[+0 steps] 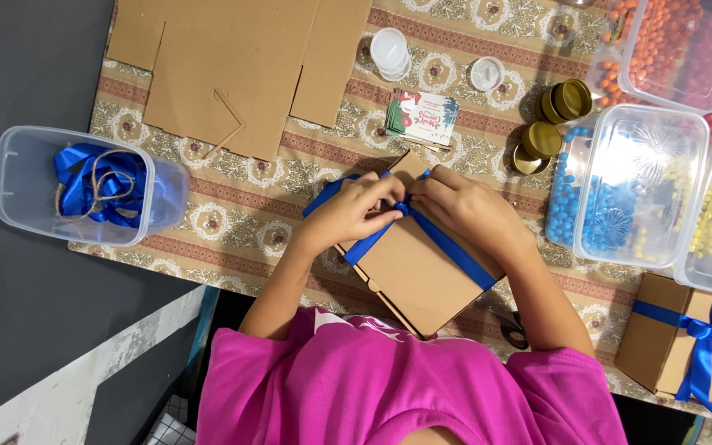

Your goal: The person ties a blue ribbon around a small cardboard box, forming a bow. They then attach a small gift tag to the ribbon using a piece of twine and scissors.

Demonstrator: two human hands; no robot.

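two hands meet over a brown cardboard box (414,276) lying on the patterned counter (241,214), a blue ribbon (455,251) crossed over its lid. left hand (354,210) and right hand (467,206) are both closed, pinching the ribbon where it crosses. the tying step looks in hand; the knot next calls for even tension.
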